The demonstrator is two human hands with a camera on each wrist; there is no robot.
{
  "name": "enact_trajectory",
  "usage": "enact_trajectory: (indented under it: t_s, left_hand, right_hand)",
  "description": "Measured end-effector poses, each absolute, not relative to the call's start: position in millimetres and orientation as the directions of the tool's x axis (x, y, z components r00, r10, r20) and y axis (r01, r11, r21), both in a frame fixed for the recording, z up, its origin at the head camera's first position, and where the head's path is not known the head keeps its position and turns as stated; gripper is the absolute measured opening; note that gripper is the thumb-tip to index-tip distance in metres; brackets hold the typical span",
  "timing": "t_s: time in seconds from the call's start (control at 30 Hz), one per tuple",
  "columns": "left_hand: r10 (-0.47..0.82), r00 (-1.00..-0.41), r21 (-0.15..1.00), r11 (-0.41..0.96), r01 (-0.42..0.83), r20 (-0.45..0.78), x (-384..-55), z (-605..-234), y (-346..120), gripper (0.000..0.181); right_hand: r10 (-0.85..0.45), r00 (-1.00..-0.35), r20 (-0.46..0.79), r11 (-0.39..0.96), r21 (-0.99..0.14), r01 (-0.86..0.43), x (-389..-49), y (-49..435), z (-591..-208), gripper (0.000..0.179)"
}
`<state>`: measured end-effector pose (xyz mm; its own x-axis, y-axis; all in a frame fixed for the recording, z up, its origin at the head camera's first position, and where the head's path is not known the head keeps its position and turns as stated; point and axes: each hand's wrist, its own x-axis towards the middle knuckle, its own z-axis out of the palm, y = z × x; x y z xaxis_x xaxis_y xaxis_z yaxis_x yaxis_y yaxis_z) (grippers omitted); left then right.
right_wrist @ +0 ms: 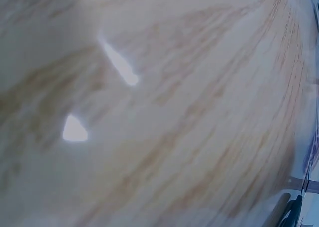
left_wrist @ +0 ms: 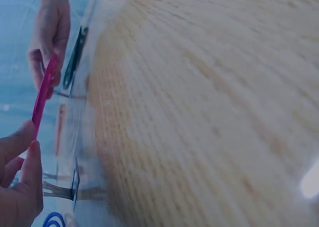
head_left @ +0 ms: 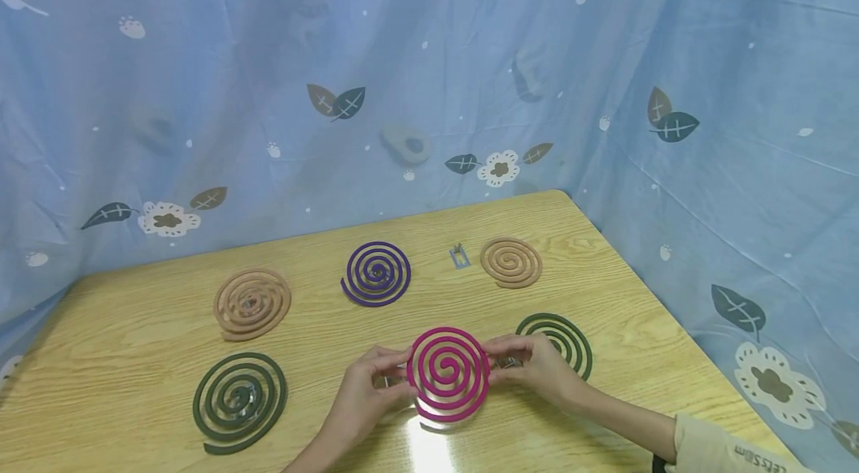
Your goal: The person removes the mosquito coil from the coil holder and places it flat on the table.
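A pink mosquito coil (head_left: 448, 370) is held up on edge over the front of the table, its spiral facing the head camera. My left hand (head_left: 365, 392) pinches its left rim between thumb and fingers. On the opposite rim, my right hand (head_left: 540, 368) pinches it the same way. From the side, the left wrist view shows the coil (left_wrist: 42, 100) as a thin tilted edge between the left hand (left_wrist: 22, 182) and the right hand (left_wrist: 52, 30). Behind the right hand, a dark green coil (head_left: 588, 361) is partly covered.
Around the wooden table (head_left: 315, 354) are a second green coil (head_left: 238, 400), a left brown coil (head_left: 251, 303), a purple coil (head_left: 377, 271) and a right brown coil (head_left: 510, 260). A small metal stand (head_left: 459, 257) lies near the back. Blue patterned cloth (head_left: 403, 48) hangs behind.
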<state>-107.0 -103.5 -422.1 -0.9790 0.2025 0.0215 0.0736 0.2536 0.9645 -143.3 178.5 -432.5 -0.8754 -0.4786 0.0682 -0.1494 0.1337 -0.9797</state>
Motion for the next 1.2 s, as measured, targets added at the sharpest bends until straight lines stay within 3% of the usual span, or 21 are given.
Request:
enact_trajectory:
  t_s: [0.2, 0.43, 0.83, 1.2]
  left_hand:
    - [0.201, -0.979, 0.963, 0.257, 0.073, 0.021, -106, -425, -103, 0.05]
    - [0.223, -0.972, 0.962, 0.239, 0.129, 0.075, -104, -424, -98, 0.05]
    - [0.286, -0.945, 0.873, 0.406, 0.27, 0.159, -108, -422, -99, 0.049]
    - [0.365, -0.923, 0.829, 0.475, 0.294, 0.118, -109, -419, -95, 0.062]
  right_hand:
    - [-0.502, -0.859, 0.097, 0.134, -0.973, -0.188, -145, 178, -435, 0.04]
    - [-0.503, -0.863, 0.041, 0.132, -0.983, -0.124, -142, 179, -431, 0.041]
    - [-0.527, -0.85, 0.01, 0.14, -0.985, -0.098, -139, 182, -432, 0.048]
    - [-0.531, -0.847, -0.003, 0.152, -0.984, -0.092, -134, 182, -431, 0.051]
